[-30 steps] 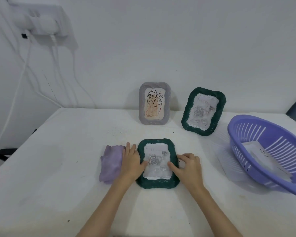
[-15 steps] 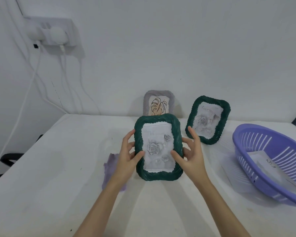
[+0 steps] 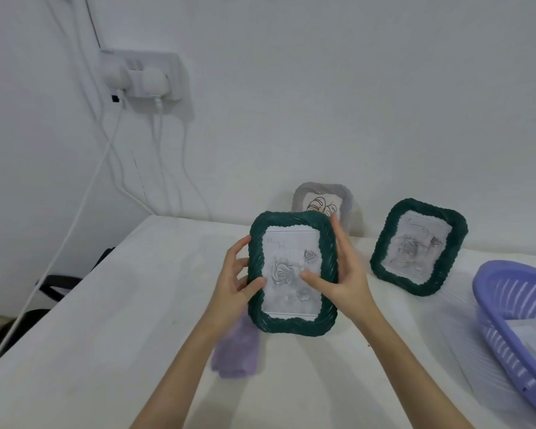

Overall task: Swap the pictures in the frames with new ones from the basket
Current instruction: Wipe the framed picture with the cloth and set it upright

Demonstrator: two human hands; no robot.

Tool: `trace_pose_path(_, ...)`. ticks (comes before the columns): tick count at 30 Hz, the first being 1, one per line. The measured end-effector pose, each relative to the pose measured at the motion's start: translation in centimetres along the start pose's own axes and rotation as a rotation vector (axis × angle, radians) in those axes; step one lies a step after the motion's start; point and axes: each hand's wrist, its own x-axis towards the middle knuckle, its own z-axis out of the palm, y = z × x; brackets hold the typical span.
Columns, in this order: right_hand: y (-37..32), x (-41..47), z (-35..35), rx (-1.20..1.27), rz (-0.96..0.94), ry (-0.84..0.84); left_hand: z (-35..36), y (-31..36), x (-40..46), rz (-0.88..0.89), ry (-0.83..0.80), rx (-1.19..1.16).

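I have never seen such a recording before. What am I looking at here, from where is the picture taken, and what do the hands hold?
There is no machine here: a person works with two bare hands, and a camera worn on the head looks forward and down at them. That is why you see the arms coming from the bottom edge.

The left hand and the right hand grip a dark green picture frame by its two sides and hold it upright above the white table. It shows a grey rose picture.

At the wall stand a grey frame with a leaf drawing, partly hidden, and a second green frame. A purple cloth lies under the held frame. At the right is a purple basket with papers inside, probably the new pictures.
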Motion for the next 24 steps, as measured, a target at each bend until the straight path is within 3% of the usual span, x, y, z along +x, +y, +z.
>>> trace_pose_path(5, 2.7, 3.7, 2.2, -0.024, -0.020, -0.019, -3.9, 0.6, 2.8, -0.029, -0.025, 0.127)
trace_pose_path(24, 13.0, 18.2, 10.7, 0.034, -0.016, -0.040, -13.1, -2.9, 15.3, 0.060, 0.219, 0.340)
